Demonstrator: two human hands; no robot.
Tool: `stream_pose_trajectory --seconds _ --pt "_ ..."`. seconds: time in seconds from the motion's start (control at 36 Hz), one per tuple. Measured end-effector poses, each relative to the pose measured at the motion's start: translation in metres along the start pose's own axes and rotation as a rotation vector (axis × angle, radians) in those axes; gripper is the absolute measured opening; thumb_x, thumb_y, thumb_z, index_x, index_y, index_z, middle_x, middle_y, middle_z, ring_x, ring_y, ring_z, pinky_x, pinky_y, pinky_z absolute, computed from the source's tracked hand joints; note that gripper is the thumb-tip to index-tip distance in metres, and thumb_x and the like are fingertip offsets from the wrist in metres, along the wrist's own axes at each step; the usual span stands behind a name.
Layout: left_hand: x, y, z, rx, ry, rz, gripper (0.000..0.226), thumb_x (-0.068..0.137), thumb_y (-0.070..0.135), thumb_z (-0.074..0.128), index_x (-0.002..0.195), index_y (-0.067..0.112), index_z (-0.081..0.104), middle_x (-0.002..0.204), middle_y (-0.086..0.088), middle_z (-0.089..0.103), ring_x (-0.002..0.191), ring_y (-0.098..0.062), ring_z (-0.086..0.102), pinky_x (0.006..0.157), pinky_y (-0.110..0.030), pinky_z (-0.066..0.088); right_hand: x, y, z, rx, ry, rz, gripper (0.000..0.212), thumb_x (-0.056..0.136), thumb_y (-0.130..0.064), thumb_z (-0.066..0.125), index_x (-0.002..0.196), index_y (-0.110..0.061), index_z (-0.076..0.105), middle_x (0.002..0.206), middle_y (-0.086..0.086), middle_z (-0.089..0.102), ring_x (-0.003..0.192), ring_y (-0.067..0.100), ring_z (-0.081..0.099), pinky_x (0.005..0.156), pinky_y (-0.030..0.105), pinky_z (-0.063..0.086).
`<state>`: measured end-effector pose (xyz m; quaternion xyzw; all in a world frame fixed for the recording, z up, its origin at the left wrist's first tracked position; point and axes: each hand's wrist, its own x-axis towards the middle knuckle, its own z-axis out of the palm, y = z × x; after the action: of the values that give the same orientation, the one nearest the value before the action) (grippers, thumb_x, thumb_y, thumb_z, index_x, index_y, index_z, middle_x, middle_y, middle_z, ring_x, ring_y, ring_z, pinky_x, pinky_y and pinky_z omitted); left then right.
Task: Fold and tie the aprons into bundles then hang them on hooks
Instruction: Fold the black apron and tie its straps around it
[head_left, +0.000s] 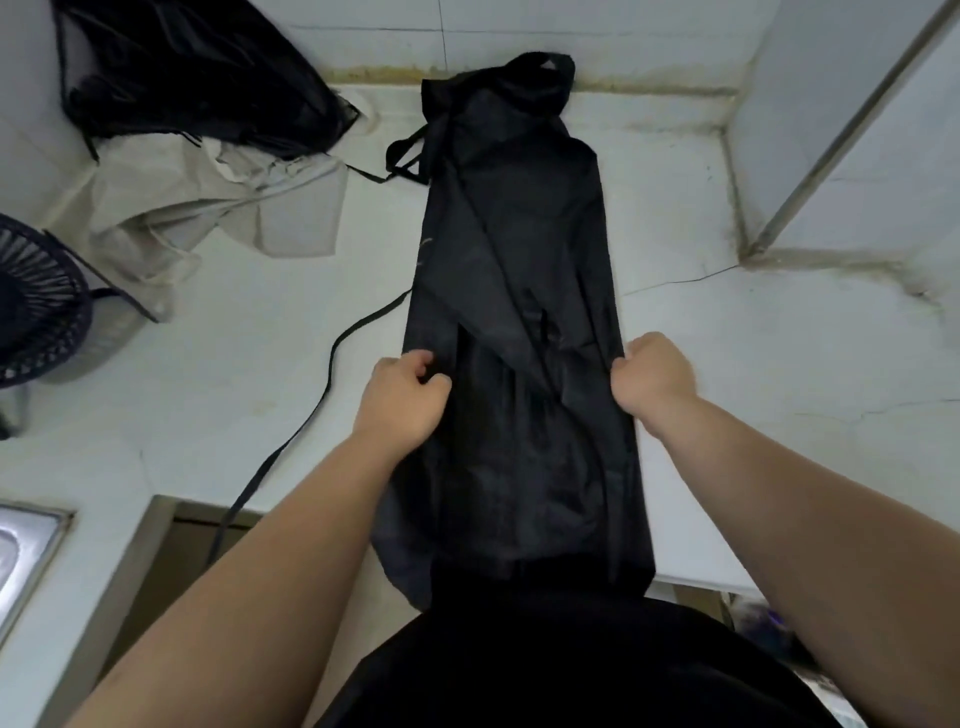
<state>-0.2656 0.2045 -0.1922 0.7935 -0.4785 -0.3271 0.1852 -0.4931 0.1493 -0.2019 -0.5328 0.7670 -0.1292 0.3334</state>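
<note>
Two hands grip a black apron (519, 260) laid lengthwise on the white table (727, 364), its neck end at the far edge against the wall and its hem spilling over the near edge toward the person. The left hand (408, 389) curls its fingers (423, 361) round the cloth's left side; the right hand (654, 376) pinches the right side, level with it. The sides lie folded inward as a narrow strip, and the matched hold appears meant to pull that strip flat and taut for the next fold. One waist strap (332, 364) trails left across the table and drops off the near edge, seemingly left free for tying. More aprons, a beige apron (208, 208) and a dark heap (197, 78), wait at the far left corner beside a black fan (36, 301); a steel sink (26, 545) sits at the near left.
</note>
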Motion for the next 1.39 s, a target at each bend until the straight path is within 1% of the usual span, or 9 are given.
stream_pose_trajectory --seconds 0.11,0.25,0.36,0.64,0.78,0.94,1.11,1.19,1.39 --pt "-0.012 0.000 0.009 0.036 -0.011 0.021 0.051 0.089 0.030 0.059 0.138 0.021 0.047 0.134 -0.008 0.049 0.114 -0.023 0.055 0.091 -0.028 0.041 -0.016 -0.011 -0.006 0.017 0.167 -0.164 0.035 0.095 -0.020 0.046 0.128 -0.007 0.047 0.122 0.014 0.054 0.111 0.034 0.053 0.086 0.035 0.042" --pt "-0.028 -0.008 0.017 0.121 0.016 -0.031 0.054 0.086 0.046 0.063 0.129 0.015 0.051 0.125 -0.007 0.051 0.112 -0.024 0.055 0.091 -0.031 0.044 -0.037 -0.031 0.012 -0.086 -0.248 -0.258 0.064 0.092 -0.050 0.050 0.141 -0.011 0.038 0.130 0.009 0.055 0.121 0.028 0.051 0.091 0.030 0.041" --pt "-0.024 -0.003 0.022 0.239 -0.003 -0.090 0.055 0.082 0.059 0.060 0.112 0.014 0.051 0.109 -0.004 0.057 0.104 -0.025 0.057 0.081 -0.035 0.048 -0.045 -0.028 0.023 -0.179 -0.291 -0.249 0.075 0.088 -0.048 0.059 0.145 -0.010 0.031 0.142 0.011 0.044 0.128 0.027 0.046 0.101 0.033 0.039" --pt "-0.004 -0.010 0.007 0.133 -0.158 0.074 0.017 0.096 0.032 0.048 0.092 0.017 0.056 0.084 0.004 0.057 0.082 -0.018 0.053 0.067 -0.029 0.040 -0.052 -0.042 0.035 -0.254 -0.123 -0.156 0.039 0.099 -0.034 0.043 0.126 -0.007 0.052 0.124 0.015 0.056 0.109 0.031 0.055 0.083 0.031 0.042" --pt "0.005 -0.031 -0.024 -0.386 -0.137 -0.088 0.016 0.094 0.019 0.049 0.083 0.008 0.055 0.080 -0.004 0.056 0.068 -0.017 0.052 0.051 -0.021 0.048 -0.052 -0.054 0.035 -0.167 -0.141 -0.031 0.070 0.093 -0.055 0.044 0.144 -0.009 0.031 0.138 0.013 0.049 0.124 0.032 0.048 0.096 0.036 0.041" --pt "0.021 -0.081 -0.075 -0.136 -0.013 -0.082 0.017 0.089 0.009 0.046 0.074 0.004 0.053 0.066 -0.005 0.060 0.060 -0.022 0.059 0.054 -0.032 0.048 -0.064 -0.084 0.063 -0.312 -0.223 0.093 0.090 0.083 -0.074 0.038 0.148 -0.016 0.016 0.146 0.017 0.029 0.126 0.039 0.042 0.101 0.047 0.040" --pt "0.023 -0.100 -0.092 -0.028 -0.027 -0.026 0.023 0.095 0.015 0.046 0.117 0.013 0.050 0.112 -0.011 0.061 0.088 -0.022 0.060 0.079 -0.034 0.050 -0.085 -0.117 0.096 -0.162 -0.022 -0.074 0.068 0.096 -0.060 0.016 0.142 -0.014 0.035 0.140 0.014 0.041 0.122 0.035 0.046 0.101 0.047 0.038" --pt "0.014 -0.101 -0.093 0.067 -0.039 0.219 0.045 0.095 0.026 0.052 0.139 0.023 0.042 0.137 -0.008 0.042 0.110 -0.021 0.050 0.091 -0.023 0.036 -0.094 -0.124 0.101 -0.041 -0.053 -0.158 0.062 0.097 -0.056 0.027 0.142 -0.014 0.033 0.137 0.010 0.047 0.122 0.029 0.048 0.095 0.040 0.041" --pt "0.008 -0.117 -0.078 0.625 -0.250 0.479 0.056 0.098 0.050 0.037 0.150 0.040 0.019 0.162 -0.001 -0.003 0.148 -0.023 -0.001 0.117 -0.041 0.012 -0.098 -0.102 0.107 -0.212 -0.090 -0.153 0.058 0.097 -0.020 0.047 0.148 -0.016 0.018 0.127 0.013 0.050 0.103 0.030 0.055 0.080 0.037 0.047"
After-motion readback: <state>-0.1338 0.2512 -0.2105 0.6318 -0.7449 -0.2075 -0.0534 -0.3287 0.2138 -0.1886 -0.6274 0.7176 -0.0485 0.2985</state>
